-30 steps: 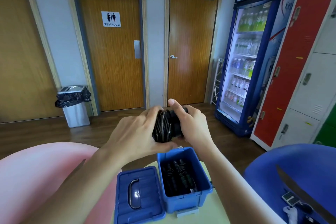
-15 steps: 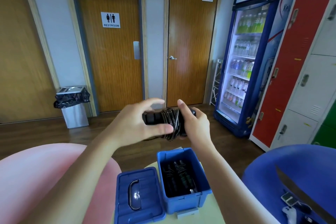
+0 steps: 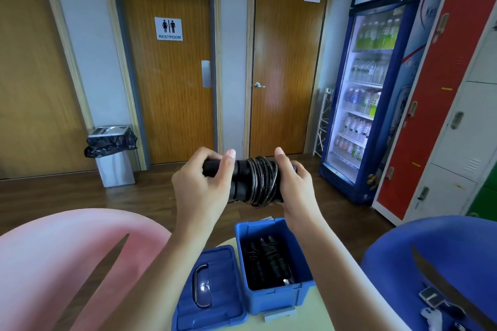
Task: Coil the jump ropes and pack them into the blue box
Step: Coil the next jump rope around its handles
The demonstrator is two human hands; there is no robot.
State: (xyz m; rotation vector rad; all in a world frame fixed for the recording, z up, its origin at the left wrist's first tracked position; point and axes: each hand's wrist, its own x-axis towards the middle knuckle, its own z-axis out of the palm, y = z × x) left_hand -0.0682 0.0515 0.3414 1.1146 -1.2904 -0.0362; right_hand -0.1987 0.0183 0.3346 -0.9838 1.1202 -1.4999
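Note:
A black jump rope (image 3: 254, 181), its cord wound tightly round the paired handles, lies level in the air above the blue box (image 3: 271, 295). My left hand (image 3: 200, 188) grips the bundle's left end, my right hand (image 3: 294, 183) grips its right end. The open box stands on a small pale table (image 3: 320, 312) and holds other coiled black jump ropes (image 3: 266, 258). Its blue lid (image 3: 212, 290), with a clear handle, lies flat just left of the box.
A pink chair (image 3: 67, 263) is at lower left and a blue chair (image 3: 441, 258) with keys on it at lower right. Beyond are a lined bin (image 3: 113, 153), two wooden doors, a drinks fridge (image 3: 365, 88) and lockers (image 3: 443, 105).
The bundle has turned from end-on to level and sideways. My hands have slid apart to its two ends, with more of the handles showing at the left.

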